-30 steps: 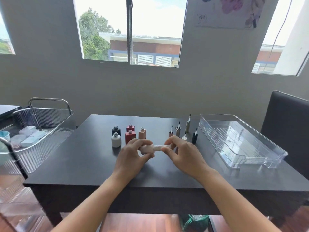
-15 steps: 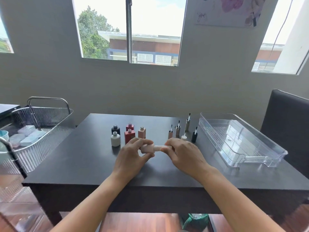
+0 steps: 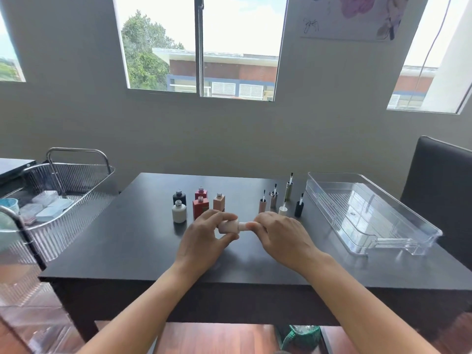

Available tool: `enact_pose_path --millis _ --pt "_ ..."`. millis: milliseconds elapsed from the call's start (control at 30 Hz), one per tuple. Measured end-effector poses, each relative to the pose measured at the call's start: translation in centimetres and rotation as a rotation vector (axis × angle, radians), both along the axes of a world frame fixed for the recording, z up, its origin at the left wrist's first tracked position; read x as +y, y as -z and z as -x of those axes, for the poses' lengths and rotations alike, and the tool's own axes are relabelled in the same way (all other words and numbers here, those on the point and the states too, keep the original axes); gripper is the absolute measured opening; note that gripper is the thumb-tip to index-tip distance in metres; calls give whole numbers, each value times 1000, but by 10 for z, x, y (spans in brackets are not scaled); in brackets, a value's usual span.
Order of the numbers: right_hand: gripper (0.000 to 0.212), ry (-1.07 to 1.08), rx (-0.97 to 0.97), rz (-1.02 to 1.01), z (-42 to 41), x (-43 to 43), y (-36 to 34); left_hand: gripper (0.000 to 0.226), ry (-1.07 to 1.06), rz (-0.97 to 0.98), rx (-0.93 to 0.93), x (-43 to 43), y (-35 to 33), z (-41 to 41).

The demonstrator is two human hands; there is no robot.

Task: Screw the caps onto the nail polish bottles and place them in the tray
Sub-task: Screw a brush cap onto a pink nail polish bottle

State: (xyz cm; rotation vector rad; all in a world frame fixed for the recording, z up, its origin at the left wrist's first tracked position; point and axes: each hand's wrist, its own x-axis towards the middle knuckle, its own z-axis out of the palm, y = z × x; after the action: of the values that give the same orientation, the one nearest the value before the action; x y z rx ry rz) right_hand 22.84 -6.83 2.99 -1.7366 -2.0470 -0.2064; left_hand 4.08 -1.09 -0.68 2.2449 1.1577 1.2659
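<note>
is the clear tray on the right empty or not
Empty. The clear plastic tray holds no bottles; only its bare ribbed floor shows.

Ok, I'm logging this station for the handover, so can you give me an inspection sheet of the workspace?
Surface: dark table.
Job's things: pale pink bottle held sideways, cap at its neck; five uncapped bottles and five brush caps standing; clear tray holds no bottles.
Clutter: nothing seen.
Grippers: left hand grips the bottle; right hand fingers pinch the cap.
Cables: thin cord by right window.
Surroundings: ribbed cart left, dark chair right, windows, poster.
</note>
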Motion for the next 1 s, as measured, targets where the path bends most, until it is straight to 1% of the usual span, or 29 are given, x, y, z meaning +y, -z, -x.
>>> enact_pose_path --millis 133,167,233,300,433,567,667,833,1000 --pt "49 -46 41 43 3 -5 -2 38 -5 -15 37 -1 -1 0" --pt "45 -44 46 38 3 -5 -2 38 -6 -15 39 -1 -1 0" --pt "29 -32 47 3 4 -5 -2 39 -5 -17 45 -2 -2 0" --pt "22 -28 41 -19 3 -4 -1 39 -3 -23 54 -3 -2 0" --pt "25 -37 -57 -28 0 -1 2 40 10 -34 52 -3 -2 0" --pt "26 -72 -149 -105 -1 0 3 43 9 -56 67 -3 -1 -1" --pt "27 -87 -183 -113 -1 0 5 41 2 -80 82 -4 -1 0" --pt "27 -68 -76 -52 -2 1 8 35 -28 -167 123 -8 -2 -2" --pt "21 -41 165 57 -2 0 13 34 -40 -244 160 -9 -2 -2"
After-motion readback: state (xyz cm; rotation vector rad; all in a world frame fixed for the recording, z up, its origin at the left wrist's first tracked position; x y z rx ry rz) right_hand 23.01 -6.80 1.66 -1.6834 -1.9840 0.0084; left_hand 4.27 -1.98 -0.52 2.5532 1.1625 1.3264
